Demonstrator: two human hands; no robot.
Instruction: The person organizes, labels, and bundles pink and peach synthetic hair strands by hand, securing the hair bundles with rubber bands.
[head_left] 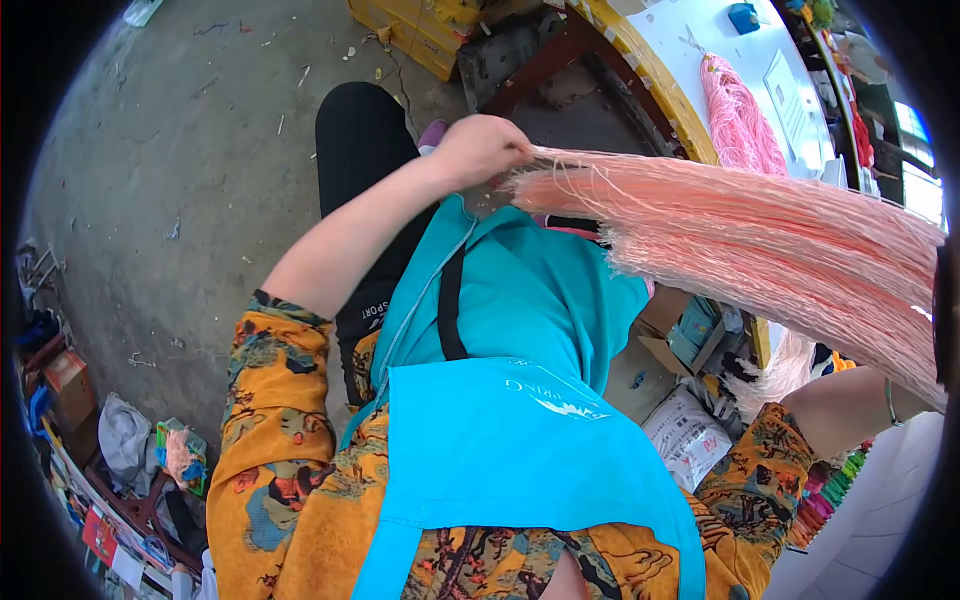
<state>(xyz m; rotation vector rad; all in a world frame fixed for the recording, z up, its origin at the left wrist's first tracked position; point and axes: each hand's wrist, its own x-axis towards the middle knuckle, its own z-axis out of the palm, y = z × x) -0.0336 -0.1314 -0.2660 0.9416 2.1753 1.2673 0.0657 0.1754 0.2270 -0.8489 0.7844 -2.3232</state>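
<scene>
My left hand (pixel 490 150) reaches across to the middle of the view, its fingers closed in a pinch on the thin end of some pale pink strands. Those strands run right into a thick bundle of pink yarn (pixel 740 235), stretched across the upper right, with loose cut ends hanging unevenly on its left side. Of my right arm, only the sleeve, forearm and a banded wrist show, below the bundle at the right edge. The right hand itself is hidden behind the yarn or beyond the frame. A turquoise apron (pixel 520 440) covers my front beneath the yarn.
A white-topped table (pixel 670 40) with a yellow edge stands at upper right, bearing a pink skein (pixel 740 115). Yellow boxes (pixel 410 35) sit beyond my knee. An open carton (pixel 685 330) and a white sack (pixel 688 435) lie below the bundle. Cluttered shelving (pixel 100 500) lines the lower left.
</scene>
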